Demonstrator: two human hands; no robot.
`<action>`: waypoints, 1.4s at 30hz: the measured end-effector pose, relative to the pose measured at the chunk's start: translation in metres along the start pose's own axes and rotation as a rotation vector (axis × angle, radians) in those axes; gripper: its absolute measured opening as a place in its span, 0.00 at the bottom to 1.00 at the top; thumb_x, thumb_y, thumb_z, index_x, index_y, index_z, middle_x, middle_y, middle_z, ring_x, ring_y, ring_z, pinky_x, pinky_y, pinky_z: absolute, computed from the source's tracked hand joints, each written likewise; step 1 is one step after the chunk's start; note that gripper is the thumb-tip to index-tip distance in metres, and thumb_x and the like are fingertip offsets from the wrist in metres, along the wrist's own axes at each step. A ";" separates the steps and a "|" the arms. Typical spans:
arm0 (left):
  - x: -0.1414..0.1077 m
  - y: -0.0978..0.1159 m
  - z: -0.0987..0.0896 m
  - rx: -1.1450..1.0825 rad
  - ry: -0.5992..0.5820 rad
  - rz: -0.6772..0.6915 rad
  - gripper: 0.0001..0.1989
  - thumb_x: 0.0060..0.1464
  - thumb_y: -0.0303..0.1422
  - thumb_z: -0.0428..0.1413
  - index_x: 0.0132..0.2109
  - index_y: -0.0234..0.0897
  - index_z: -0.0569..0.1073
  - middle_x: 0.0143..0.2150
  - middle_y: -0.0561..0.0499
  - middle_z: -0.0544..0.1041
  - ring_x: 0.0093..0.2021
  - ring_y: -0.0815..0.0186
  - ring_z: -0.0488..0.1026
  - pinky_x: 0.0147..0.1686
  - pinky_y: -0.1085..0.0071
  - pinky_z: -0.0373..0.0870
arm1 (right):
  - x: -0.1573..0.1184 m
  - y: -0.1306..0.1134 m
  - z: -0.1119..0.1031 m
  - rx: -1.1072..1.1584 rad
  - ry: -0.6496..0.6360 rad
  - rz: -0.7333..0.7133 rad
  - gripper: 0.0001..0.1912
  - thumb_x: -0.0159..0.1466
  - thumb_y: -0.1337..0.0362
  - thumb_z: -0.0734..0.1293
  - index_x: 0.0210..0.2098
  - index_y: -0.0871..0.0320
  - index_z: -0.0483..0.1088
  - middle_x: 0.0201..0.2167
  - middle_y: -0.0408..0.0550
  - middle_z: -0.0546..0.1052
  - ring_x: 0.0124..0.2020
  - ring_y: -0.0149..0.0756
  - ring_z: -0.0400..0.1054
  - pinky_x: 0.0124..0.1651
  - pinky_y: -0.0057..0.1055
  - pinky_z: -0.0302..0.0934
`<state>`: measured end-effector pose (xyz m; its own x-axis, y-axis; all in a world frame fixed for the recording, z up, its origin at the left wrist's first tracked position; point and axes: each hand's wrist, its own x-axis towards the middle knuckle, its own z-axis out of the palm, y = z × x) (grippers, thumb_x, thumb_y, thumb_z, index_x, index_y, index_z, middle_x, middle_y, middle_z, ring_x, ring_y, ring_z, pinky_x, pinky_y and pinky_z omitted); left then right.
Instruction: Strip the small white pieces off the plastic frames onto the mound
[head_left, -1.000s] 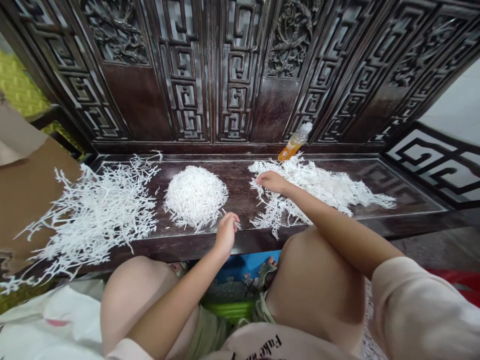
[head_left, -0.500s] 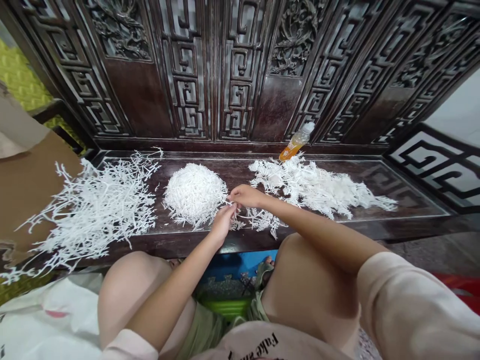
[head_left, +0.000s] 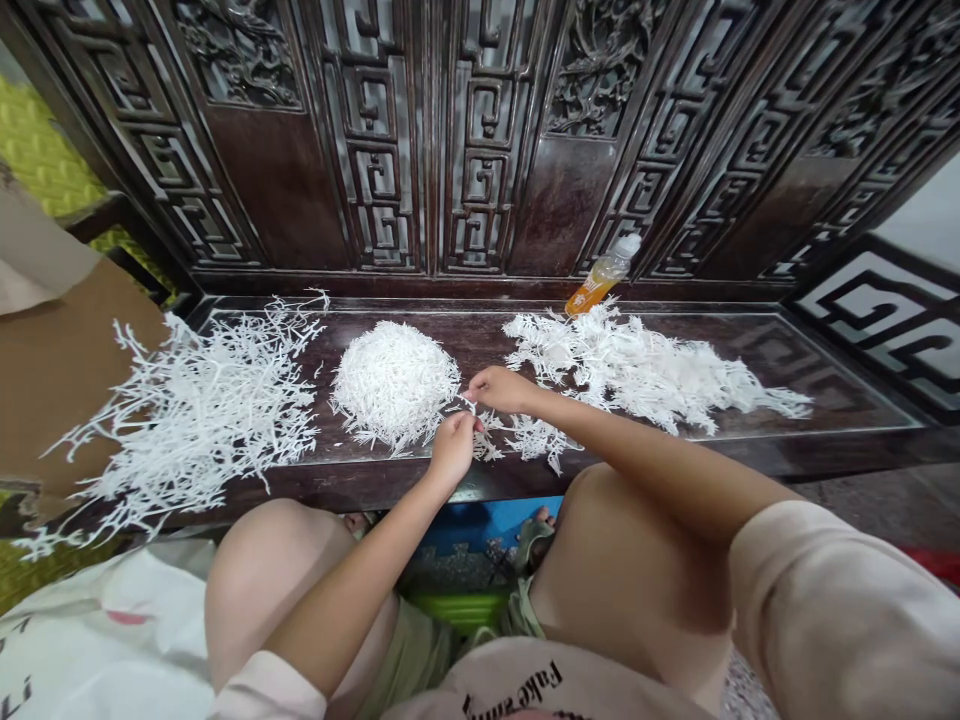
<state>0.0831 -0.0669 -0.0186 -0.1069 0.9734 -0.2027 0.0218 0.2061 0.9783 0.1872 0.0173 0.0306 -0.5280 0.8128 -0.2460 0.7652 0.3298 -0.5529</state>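
Observation:
Between my two hands is a small white branched piece [head_left: 469, 405], just right of a round heap of short white pieces [head_left: 395, 385]. My left hand [head_left: 454, 445] pinches its lower end. My right hand [head_left: 498, 389] has its fingers pressed together at the upper end. To the left lies a tangled pile of long white branched stems [head_left: 217, 400]. A spread of feathery white sprigs [head_left: 652, 375] covers the right part of the dark wooden bench [head_left: 480, 340], with smaller sprigs [head_left: 538, 438] near my right forearm.
A bottle of orange drink [head_left: 602, 277] stands tilted in view behind the right pile, near the carved wooden backrest [head_left: 559, 200]. A white bag [head_left: 112, 640] lies at lower left. My knees are against the bench's front side.
My hands have parted slightly, with my left hand a little lower, and the small white piece shows more clearly between them. The whole view has shifted slightly.

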 end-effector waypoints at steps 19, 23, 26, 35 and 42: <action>0.015 0.028 -0.038 -0.121 0.172 0.005 0.11 0.41 0.26 0.43 0.21 0.36 0.69 0.21 0.53 0.62 0.23 0.71 0.58 0.23 0.75 0.53 | -0.010 0.077 -0.071 -0.267 0.563 0.352 0.18 0.58 0.57 0.55 0.30 0.61 0.70 0.28 0.50 0.72 0.28 0.34 0.62 0.29 0.27 0.50; 0.044 0.026 -0.065 0.030 0.342 0.072 0.13 0.45 0.29 0.43 0.30 0.38 0.73 0.34 0.50 0.69 0.35 0.66 0.65 0.35 0.72 0.59 | -0.007 0.074 -0.058 -0.272 0.576 0.308 0.15 0.58 0.59 0.55 0.35 0.60 0.69 0.31 0.50 0.73 0.30 0.35 0.63 0.31 0.27 0.51; 0.049 0.019 -0.071 0.197 0.394 0.101 0.14 0.45 0.30 0.46 0.36 0.41 0.74 0.46 0.49 0.66 0.46 0.62 0.63 0.47 0.68 0.56 | -0.002 0.070 -0.050 -0.266 0.488 0.241 0.13 0.57 0.62 0.56 0.35 0.60 0.68 0.32 0.50 0.73 0.31 0.34 0.63 0.32 0.27 0.52; 0.036 0.022 -0.061 0.702 0.467 0.204 0.13 0.48 0.30 0.45 0.36 0.42 0.73 0.48 0.48 0.66 0.51 0.57 0.58 0.51 0.60 0.53 | 0.008 0.061 -0.035 -0.303 0.403 0.029 0.09 0.57 0.66 0.58 0.31 0.61 0.68 0.33 0.50 0.70 0.36 0.34 0.62 0.39 0.26 0.53; 0.015 -0.004 -0.025 0.925 -0.376 0.227 0.12 0.49 0.31 0.43 0.30 0.37 0.72 0.32 0.50 0.73 0.33 0.66 0.68 0.35 0.71 0.62 | 0.013 0.071 -0.031 -0.359 0.378 0.065 0.10 0.58 0.65 0.57 0.33 0.61 0.68 0.34 0.51 0.68 0.38 0.36 0.61 0.41 0.28 0.53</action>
<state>0.0567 -0.0556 -0.0247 0.3103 0.9348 -0.1731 0.7780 -0.1451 0.6112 0.2460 0.0664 0.0122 -0.3565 0.9316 0.0706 0.9049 0.3631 -0.2221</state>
